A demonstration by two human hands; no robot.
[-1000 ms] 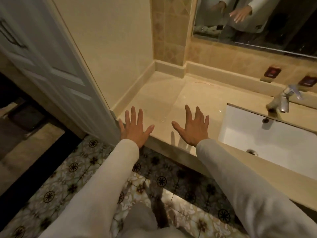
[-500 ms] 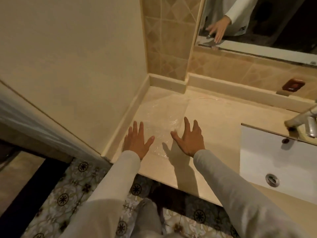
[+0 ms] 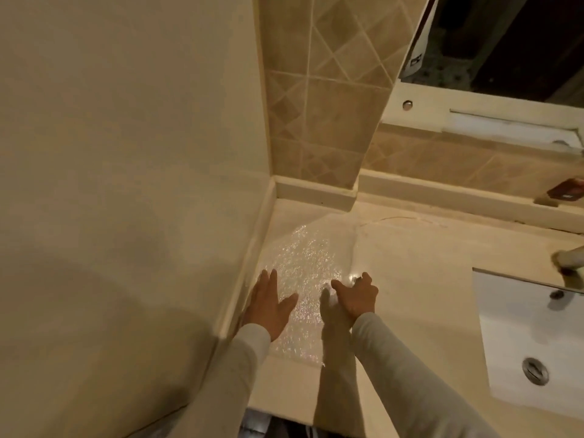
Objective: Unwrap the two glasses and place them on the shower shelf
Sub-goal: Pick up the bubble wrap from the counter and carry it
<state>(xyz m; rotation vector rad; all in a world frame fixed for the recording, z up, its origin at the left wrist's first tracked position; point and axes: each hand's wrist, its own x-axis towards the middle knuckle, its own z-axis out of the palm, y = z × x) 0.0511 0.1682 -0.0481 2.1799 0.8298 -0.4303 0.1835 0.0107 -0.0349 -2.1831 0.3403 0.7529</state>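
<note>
A clear sheet of bubble wrap (image 3: pixel 303 263) lies flat in the left back corner of the beige counter (image 3: pixel 410 279). My left hand (image 3: pixel 268 308) rests flat on the sheet's left side next to the wall, fingers apart. My right hand (image 3: pixel 357 298) sits at the sheet's right edge with its fingers curled down onto that edge and the thumb stretched left. A bright glint shows at its fingertips. No glass is in view, and no shower shelf.
A plain wall (image 3: pixel 126 184) closes the left side and a tiled column (image 3: pixel 322 105) the back corner. A white sink (image 3: pixel 531 336) with a faucet (image 3: pixel 568 257) lies to the right. A mirror (image 3: pixel 505 42) with a white ledge (image 3: pixel 474 118) hangs above.
The view has swung right and closer to the counter corner. Both hands moved forward onto the bubble wrap. My right hand's fingers, spread before, are now curled.
</note>
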